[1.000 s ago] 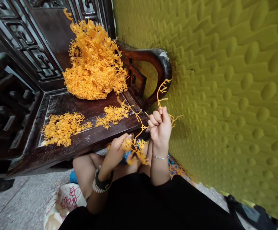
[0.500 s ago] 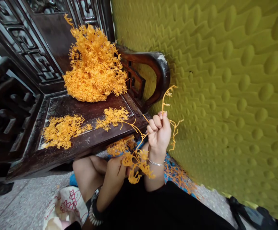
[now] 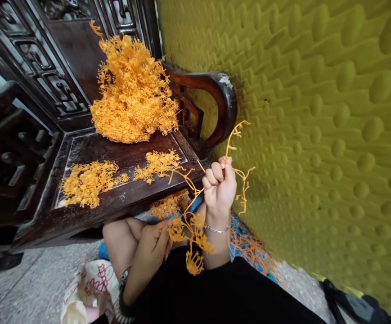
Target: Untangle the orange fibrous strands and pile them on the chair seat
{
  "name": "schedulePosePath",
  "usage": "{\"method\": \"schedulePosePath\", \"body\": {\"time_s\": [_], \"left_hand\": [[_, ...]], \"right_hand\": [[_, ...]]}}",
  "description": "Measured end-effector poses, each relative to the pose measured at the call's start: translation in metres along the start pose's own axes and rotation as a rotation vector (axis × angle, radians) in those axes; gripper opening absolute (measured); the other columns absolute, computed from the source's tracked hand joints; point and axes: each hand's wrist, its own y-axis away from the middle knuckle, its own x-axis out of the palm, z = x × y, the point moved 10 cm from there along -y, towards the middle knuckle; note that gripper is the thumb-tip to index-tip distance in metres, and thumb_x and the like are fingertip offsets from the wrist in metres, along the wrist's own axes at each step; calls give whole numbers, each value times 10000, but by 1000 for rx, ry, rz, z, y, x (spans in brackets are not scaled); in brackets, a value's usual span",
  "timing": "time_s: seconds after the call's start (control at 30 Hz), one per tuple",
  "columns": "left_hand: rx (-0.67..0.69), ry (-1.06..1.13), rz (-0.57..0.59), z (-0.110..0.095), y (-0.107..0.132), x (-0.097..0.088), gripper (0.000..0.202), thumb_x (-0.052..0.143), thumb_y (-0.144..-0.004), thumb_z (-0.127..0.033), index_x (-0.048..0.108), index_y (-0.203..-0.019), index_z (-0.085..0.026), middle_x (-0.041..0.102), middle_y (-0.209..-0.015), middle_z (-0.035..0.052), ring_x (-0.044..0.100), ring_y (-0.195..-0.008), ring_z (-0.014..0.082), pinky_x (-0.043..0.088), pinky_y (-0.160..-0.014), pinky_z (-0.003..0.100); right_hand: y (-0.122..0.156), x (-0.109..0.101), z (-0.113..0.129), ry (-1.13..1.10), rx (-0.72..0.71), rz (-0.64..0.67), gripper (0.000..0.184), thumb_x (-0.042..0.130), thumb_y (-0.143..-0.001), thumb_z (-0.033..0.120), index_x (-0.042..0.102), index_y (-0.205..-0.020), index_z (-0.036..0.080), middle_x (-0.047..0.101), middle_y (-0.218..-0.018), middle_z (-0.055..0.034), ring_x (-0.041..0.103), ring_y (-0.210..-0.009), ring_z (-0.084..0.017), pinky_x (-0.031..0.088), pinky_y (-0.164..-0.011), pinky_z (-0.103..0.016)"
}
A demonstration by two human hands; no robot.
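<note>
The right hand [image 3: 219, 186] is closed in a fist, and by it a branched orange stem [image 3: 197, 194] is gripped, with its thin twigs spread out on both sides of the fist. Below the fist, near the fingers of the left hand [image 3: 152, 243], the stem's orange florets [image 3: 194, 263] are hung. The left hand is seen from its back with the fingers bent; whether anything is pinched by it cannot be told.

The thin stem could be snapped if it is pulled too hard by one side. A floret could be torn or dropped on the lap if its joint is bent sharply. The long twigs could also be caught on the curved armrest [image 3: 228, 96], because it is placed near, just beyond the right fist.

Ahead of both hands, a dark wooden seat [image 3: 128, 150] is seen, with its varnish whitened in patches. On it, a tall orange pile [image 3: 132, 94] is set toward the carved back, and two smaller heaps [image 3: 89, 182] are laid closer to the left hand. To the right of the right hand, the room is bounded by an embossed yellow-green wall [image 3: 316, 135]. Behind the right wrist, loose orange stalks [image 3: 249, 245] are scattered low down; left of the left forearm, a printed bag [image 3: 102, 279] is placed on the speckled floor [image 3: 43, 270].
</note>
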Motion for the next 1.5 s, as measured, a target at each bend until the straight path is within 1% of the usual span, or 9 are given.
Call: {"method": "schedulePosePath", "body": {"time_s": [0.4, 0.47, 0.6, 0.73, 0.83, 0.9, 1.07, 1.37, 1.5], "left_hand": [[-49, 54, 2, 3, 3, 0, 550, 371, -935, -541, 409, -509, -196, 409, -412, -34, 374, -405, 92, 287, -443, 236], [-52, 77, -51, 6, 10, -14, 562, 370, -935, -544, 418, -493, -199, 402, -396, -31, 364, -385, 94, 290, -426, 241], [22, 112, -283, 10, 16, -62, 566, 314, -956, -512, 409, -483, -216, 385, -393, -26, 390, -394, 113, 389, -470, 250], [120, -76, -468, 1, -15, -86, 423, 369, -945, -465, 463, -614, -219, 491, -546, -16, 509, -549, 139, 445, -608, 255], [187, -312, -587, -11, -57, -89, 294, 390, -945, -413, 482, -744, -219, 543, -669, 1, 538, -638, 164, 427, -675, 284], [143, -499, -649, -11, -86, -90, 273, 327, -966, -369, 512, -854, -202, 576, -744, 47, 560, -716, 210, 422, -716, 329], [91, -822, -696, -7, -132, -84, 303, 352, -957, -314, 609, -948, -155, 616, -1025, 170, 535, -1003, 332, 392, -851, 432], [117, -734, -709, 2, -145, -83, 282, 478, -913, -388, 659, -1005, -191, 578, -1209, 145, 477, -1116, 333, 349, -946, 448], [217, -604, -783, -14, -126, -82, 329, 472, -912, -444, 642, -1032, -189, 591, -1202, 133, 463, -1161, 311, 325, -1005, 443]], "right_hand": [[-2, -12, 13, 0, -142, -61, 298, 488, -917, 383, 348, -700, 234, 89, -530, 108, 21, -420, -73, 101, -328, -167], [-7, -26, 38, -4, -270, -121, 311, 479, -925, 368, 336, -686, 231, 83, -530, 105, 30, -415, -75, 110, -332, -169], [-8, -49, 84, -14, -486, -203, 331, 452, -945, 344, 348, -660, 213, 77, -521, 102, 46, -403, -73, 109, -338, -165], [-4, -45, 77, -1, -439, -164, 337, 458, -945, 369, 377, -659, 210, 110, -518, 101, 68, -403, -70, 132, -345, -156], [-4, -42, 62, -43, -380, -146, 353, 415, -968, 342, 363, -645, 208, 105, -511, 98, 71, -398, -74, 143, -342, -153], [-8, -42, 56, -92, -350, -137, 370, 336, -995, 300, 359, -639, 205, 105, -506, 92, 73, -397, -79, 147, -339, -153], [-15, -36, 55, -106, -346, -94, 376, 326, -1003, 306, 371, -645, 201, 126, -517, 85, 113, -403, -78, 197, -359, -147], [-18, -27, 52, -36, -305, -19, 352, 374, -986, 365, 392, -673, 205, 148, -541, 81, 146, -422, -80, 247, -397, -159], [-18, -30, 49, -21, -292, -25, 350, 396, -975, 374, 381, -668, 208, 146, -551, 77, 146, -429, -83, 247, -399, -167]]}}
